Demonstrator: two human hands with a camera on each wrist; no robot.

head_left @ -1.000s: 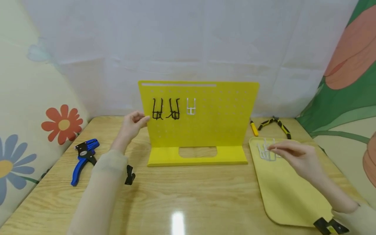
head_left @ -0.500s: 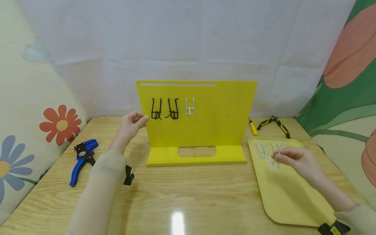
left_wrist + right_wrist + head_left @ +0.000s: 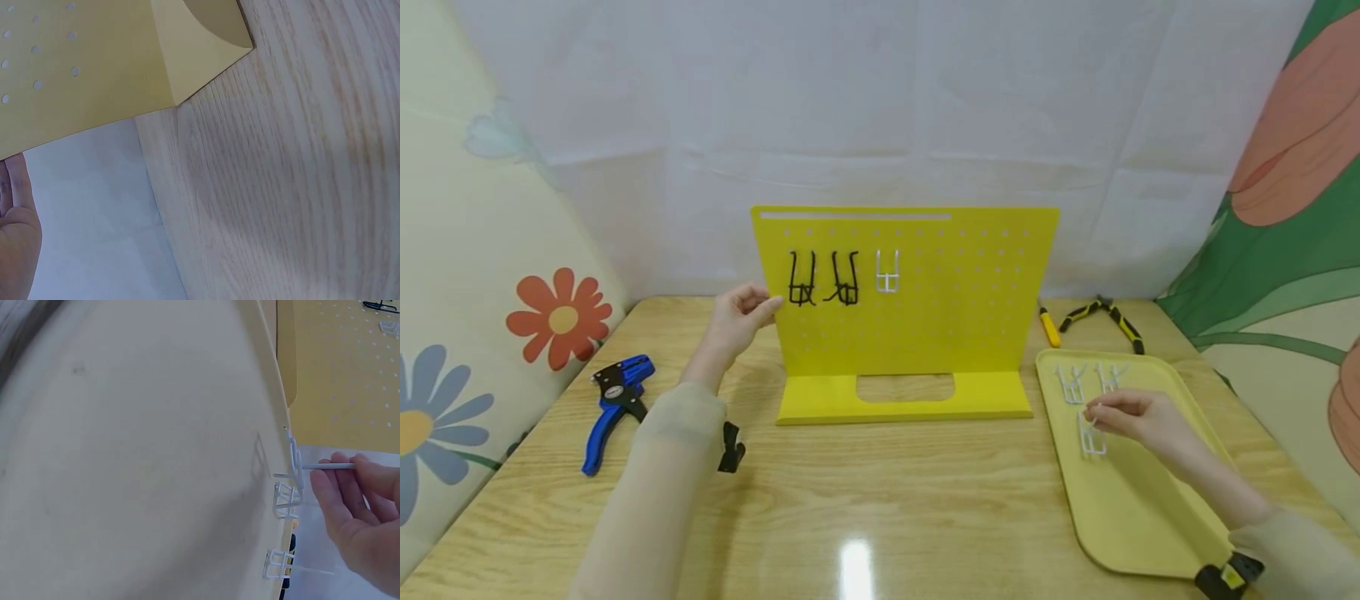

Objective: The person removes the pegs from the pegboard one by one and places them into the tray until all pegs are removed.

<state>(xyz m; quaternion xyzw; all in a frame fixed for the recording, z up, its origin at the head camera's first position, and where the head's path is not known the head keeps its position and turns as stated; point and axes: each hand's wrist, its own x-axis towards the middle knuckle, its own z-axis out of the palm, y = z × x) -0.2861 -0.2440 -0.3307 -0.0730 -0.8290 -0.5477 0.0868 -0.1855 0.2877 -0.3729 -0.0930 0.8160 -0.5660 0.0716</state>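
Note:
A yellow pegboard [image 3: 955, 325] stands upright on the table, two black wire hooks [image 3: 802, 279] and one white wire hook [image 3: 887, 272] hanging on it. My left hand [image 3: 739, 321] pinches the board's left edge, thumb in front and fingers behind. Over the yellow tray [image 3: 1138, 525] at right, my right hand [image 3: 1138, 421] pinches another white hook [image 3: 1092, 436] by its prong, as the right wrist view shows. Two more white hooks [image 3: 1072, 386] lie at the tray's far end, one partly behind the right hand.
Blue-and-black wire strippers [image 3: 613, 408] lie on the table at left. Behind the tray are black-and-yellow pliers [image 3: 1102, 315] and a yellow-handled tool [image 3: 1048, 327]. A white cloth [image 3: 880, 108] hangs behind the table.
My right hand has lifted a white hook away from the others and drawn it nearer over the tray. The left hand keeps its grip on the board edge.

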